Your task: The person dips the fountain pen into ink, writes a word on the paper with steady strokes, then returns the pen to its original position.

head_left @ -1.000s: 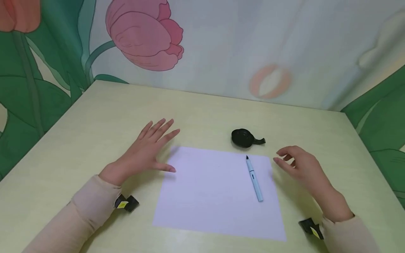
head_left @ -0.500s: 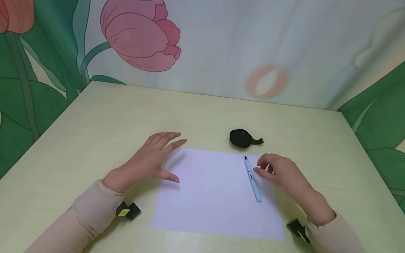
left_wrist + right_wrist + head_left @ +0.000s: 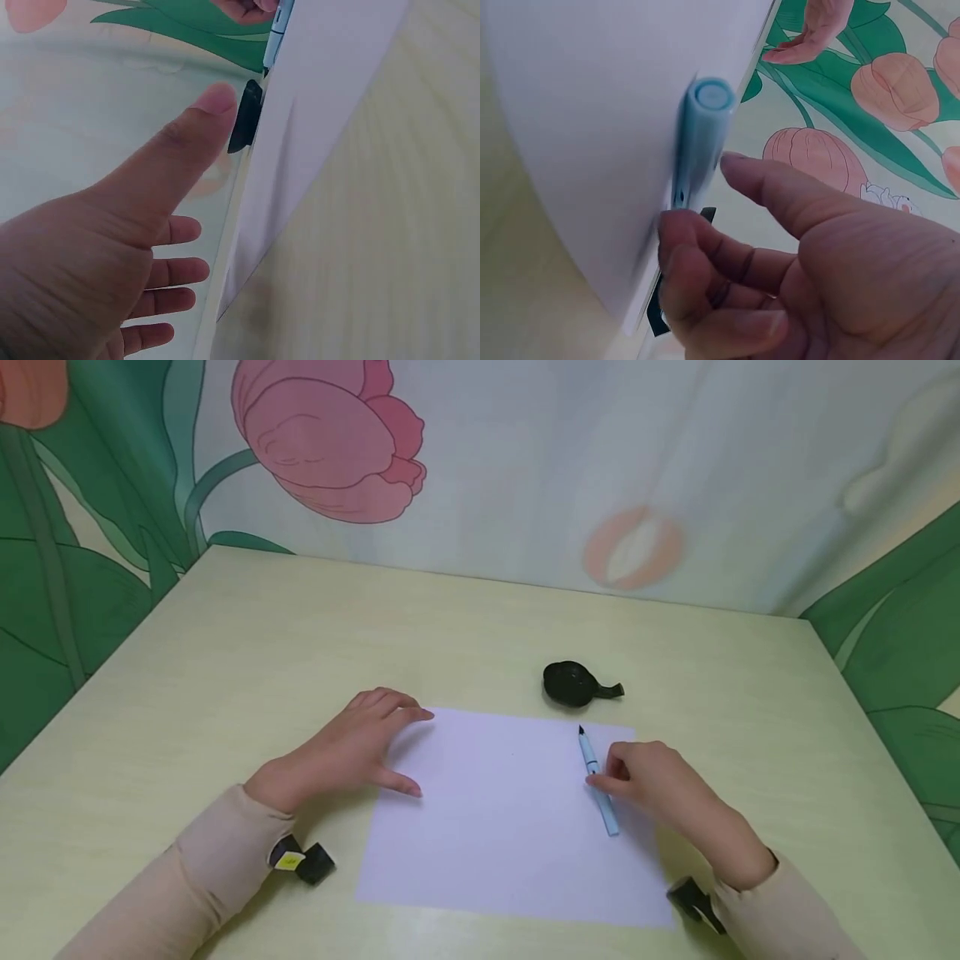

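Note:
A light blue pen (image 3: 606, 814) with a dark pointed tip lies slantwise on the right part of a white paper sheet (image 3: 480, 835). My right hand (image 3: 667, 785) is at the pen's middle, its thumb reaching over the barrel. In the right wrist view, the index fingertip is right at the pen (image 3: 703, 135), while a narrow gap shows between thumb and barrel. The other fingers are curled. My left hand (image 3: 337, 747) is over the sheet's upper left corner, thumb and fingers spread apart; the left wrist view shows nothing held in that hand (image 3: 112, 247).
Beyond the sheet's far edge sits a small black rounded object (image 3: 570, 685) with a short neck pointing right. The pale wooden table (image 3: 300, 635) ends at a curtain (image 3: 510, 468) printed with tulips. Small black devices (image 3: 303, 860) are strapped at both wrists.
My right hand has moved left from beside the sheet to the pen. My left hand has come lower and nearer the sheet, its fingers bending more. The pen and black object stay put.

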Tool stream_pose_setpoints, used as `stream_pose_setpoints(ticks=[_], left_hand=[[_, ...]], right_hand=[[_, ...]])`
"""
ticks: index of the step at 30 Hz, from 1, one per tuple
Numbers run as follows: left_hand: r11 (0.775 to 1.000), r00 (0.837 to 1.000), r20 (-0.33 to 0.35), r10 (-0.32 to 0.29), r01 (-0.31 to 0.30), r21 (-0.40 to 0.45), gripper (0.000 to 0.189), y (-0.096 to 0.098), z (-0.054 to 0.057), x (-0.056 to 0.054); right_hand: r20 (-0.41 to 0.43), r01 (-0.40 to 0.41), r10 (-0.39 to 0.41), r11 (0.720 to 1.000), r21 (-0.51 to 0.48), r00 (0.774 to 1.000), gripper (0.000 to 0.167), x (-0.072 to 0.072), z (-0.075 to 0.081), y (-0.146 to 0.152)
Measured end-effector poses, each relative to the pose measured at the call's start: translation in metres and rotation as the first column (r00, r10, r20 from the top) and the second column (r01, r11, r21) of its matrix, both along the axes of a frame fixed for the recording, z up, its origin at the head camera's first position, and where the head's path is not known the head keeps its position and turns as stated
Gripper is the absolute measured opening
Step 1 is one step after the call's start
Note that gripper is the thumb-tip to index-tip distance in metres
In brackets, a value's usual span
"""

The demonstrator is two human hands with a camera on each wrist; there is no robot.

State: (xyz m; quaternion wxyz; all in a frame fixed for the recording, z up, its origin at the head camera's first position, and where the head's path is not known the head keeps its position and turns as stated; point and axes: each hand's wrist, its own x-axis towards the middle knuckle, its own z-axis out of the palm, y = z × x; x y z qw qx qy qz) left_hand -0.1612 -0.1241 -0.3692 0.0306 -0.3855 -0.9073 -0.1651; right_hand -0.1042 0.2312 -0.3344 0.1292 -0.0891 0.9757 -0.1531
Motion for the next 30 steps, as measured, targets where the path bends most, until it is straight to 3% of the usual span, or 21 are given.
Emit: stream_pose_setpoints(ticks=[16,23,30], left_hand=[[1.0,0.998,0.055,-0.013,0.013,0.004,0.076,-0.006,-0.008,-0.004],[1.0,0.998,0.067,-0.012,0.011,0.017,0.075,-0.008,-0.011,-0.003],[1.0,0.997,0.071,-0.019,0.017,0.02,0.075,-0.011,-0.012,-0.005]], right_hand=[[0.043,-0.015,0.013,0.999,0.04,0.999,0.026,-0.003,-0.004,-0.001],[0.034,-0.017,0.016,0.999,0.039,0.999,0.023,0.0,0.005,0.002],[-0.031,-0.011,0.01,0.999,-0.045,0.999,0.019,0.002,0.016,0.01]])
